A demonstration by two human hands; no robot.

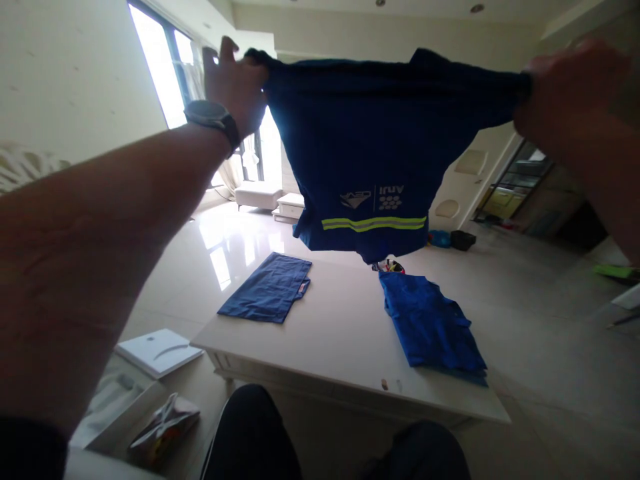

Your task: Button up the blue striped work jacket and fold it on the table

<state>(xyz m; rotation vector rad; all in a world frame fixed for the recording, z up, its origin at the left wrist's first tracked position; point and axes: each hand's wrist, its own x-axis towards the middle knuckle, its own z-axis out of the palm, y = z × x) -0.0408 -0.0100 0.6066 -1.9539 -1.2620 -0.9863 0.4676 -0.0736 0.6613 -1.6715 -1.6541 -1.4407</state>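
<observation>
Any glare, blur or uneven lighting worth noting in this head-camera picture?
Head view: the tall, dark-framed window is blown out, and glare marks the glossy pale floor; head view: the bare right hand looks blurred, the raised dark-blue cloth garment backlit.

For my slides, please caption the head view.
Both hands hold a blue garment upside down above a table bearing two more blue garments.

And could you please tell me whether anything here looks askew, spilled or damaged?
The blue garment stretched between the left hand and right hand looks odd: its white logos are upside down, so it seems to hang inverted. I can see no spill or damage.
</observation>
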